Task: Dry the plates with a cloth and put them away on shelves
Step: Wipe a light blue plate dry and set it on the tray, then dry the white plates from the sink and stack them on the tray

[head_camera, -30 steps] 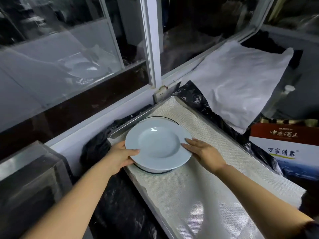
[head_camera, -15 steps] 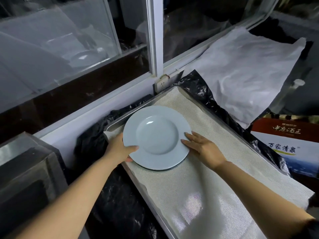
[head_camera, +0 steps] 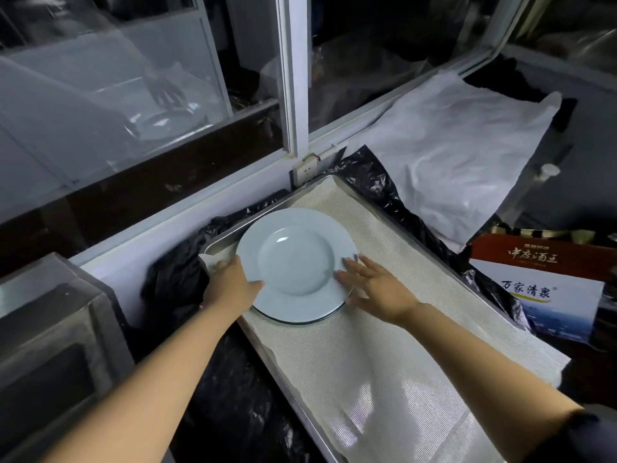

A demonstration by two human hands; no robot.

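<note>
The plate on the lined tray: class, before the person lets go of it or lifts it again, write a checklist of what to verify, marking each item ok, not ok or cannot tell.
1. Plate sits over the mesh liner inside the metal tray: ok.
2. Left hand has the near-left rim, thumb on top: ok.
3. Right hand steadies the right rim with straight fingers: ok.
4. Plate centred on whatever lies beneath it; a dark rim shows under its near edge: cannot tell.
5. Plate surface dry: cannot tell.
6. Drying cloth within reach: not ok, none visible.
</note>
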